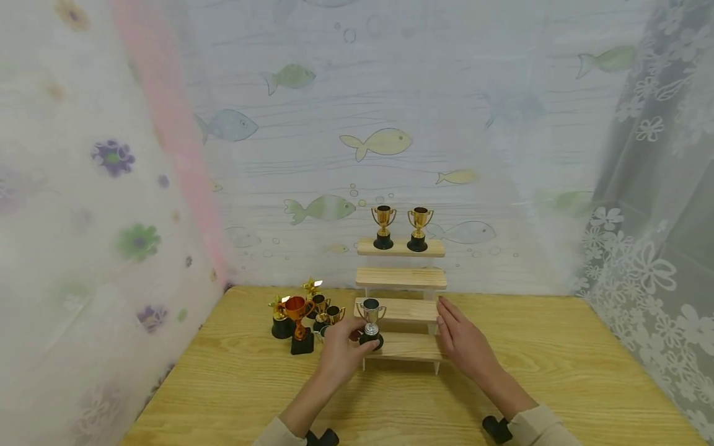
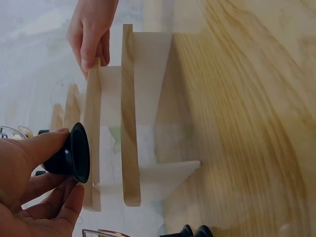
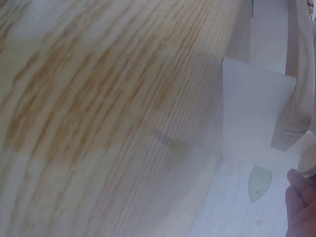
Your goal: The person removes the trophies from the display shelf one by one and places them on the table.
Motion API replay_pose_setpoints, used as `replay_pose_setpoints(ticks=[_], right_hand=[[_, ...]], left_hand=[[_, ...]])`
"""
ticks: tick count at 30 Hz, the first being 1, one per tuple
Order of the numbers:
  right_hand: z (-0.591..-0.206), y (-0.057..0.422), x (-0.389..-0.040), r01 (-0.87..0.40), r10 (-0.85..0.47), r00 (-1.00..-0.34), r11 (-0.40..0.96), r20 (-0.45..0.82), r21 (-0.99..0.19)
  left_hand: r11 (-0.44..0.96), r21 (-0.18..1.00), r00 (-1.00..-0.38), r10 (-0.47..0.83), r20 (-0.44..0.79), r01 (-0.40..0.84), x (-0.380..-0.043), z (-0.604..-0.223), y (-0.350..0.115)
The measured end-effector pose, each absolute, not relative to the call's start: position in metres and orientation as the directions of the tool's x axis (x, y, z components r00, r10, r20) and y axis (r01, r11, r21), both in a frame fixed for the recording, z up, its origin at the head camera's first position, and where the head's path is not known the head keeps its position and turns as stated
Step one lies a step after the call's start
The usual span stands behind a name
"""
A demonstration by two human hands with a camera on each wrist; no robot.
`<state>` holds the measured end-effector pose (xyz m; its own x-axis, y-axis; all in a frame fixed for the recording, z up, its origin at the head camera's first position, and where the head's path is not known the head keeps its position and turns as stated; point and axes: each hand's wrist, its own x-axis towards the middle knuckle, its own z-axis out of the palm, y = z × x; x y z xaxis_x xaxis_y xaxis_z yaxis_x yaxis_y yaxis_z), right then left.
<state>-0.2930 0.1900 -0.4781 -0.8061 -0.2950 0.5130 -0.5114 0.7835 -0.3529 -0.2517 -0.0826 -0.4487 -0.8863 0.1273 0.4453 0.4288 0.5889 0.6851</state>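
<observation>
My left hand [image 1: 341, 350] pinches a small silver trophy cup [image 1: 370, 314] by its black base [image 2: 69, 155], in front of the lower steps of a tiered wooden display stand [image 1: 401, 347]. The cup stays upright in the head view. My right hand [image 1: 464, 339] has its fingers straight and together, touching the right end of the stand's second step from the bottom. Two gold trophy cups, a left one [image 1: 383, 227] and a right one [image 1: 419, 228], stand on the top step.
Left of the stand, several trophies are grouped on the wooden table [image 1: 234, 396]: a bronze-coloured cup [image 1: 299, 322], small gold cups [image 1: 334, 314] and star-topped ones [image 1: 282, 319]. Behind hangs a curtain [image 1: 385, 93] printed with fish. A lace curtain [image 1: 652, 291] borders the right side.
</observation>
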Motion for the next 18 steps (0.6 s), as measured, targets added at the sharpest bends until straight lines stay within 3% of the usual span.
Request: replay_pose_setpoints(ticks=[9,18], right_hand=[[-0.475,0.189,-0.291,-0.509,-0.292,-0.809,0.781,0.509,-0.361],[-0.476,0.190,-0.293,-0.508,-0.293,-0.810,0.783,0.508,-0.359]], left_hand=[[0.597,0.709,-0.917,0.131,0.376,0.375,-0.243,-0.454,-0.094],[0.611,0.693,-0.914,0.142,0.381,0.384,-0.235,-0.458,-0.101]])
